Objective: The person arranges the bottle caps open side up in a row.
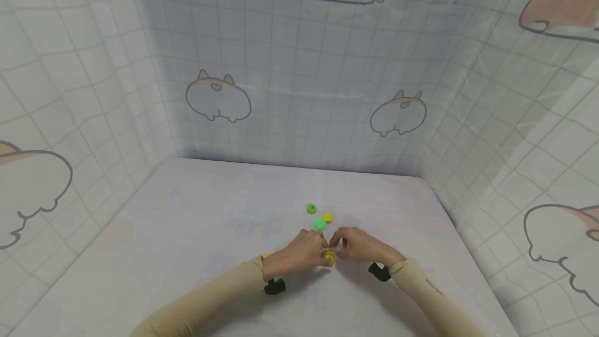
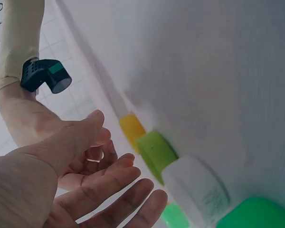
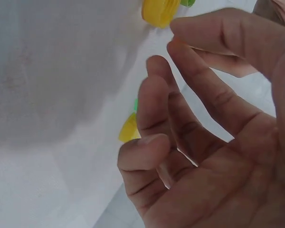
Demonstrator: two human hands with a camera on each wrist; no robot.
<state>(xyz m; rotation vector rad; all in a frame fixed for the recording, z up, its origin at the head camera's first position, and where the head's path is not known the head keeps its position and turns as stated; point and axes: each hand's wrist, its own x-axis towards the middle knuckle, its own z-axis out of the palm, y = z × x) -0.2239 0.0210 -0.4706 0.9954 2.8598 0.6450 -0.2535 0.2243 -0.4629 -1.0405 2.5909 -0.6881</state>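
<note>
On the white table a yellow bottle cap point(image 1: 329, 257) sits between my two hands. My left hand point(image 1: 306, 249) is beside it, with the thumb close to the cap in the head view. In the left wrist view its fingers point(image 2: 133, 190) are loosely bent and the thumb stands apart from them. My right hand point(image 1: 361, 245) is on the other side, fingers loosely curved. The right wrist view shows its thumb and index fingertips point(image 3: 183, 23) close together beside a yellow cap point(image 3: 160, 12), with nothing visible between them.
Beyond the hands lie a mint-green cap point(image 1: 320, 224), another yellow cap point(image 1: 327, 218) and a green cap point(image 1: 312, 208). A white cap point(image 2: 194, 187) shows in the left wrist view. Grid-patterned curtains point(image 1: 299, 77) enclose the table at the back and sides.
</note>
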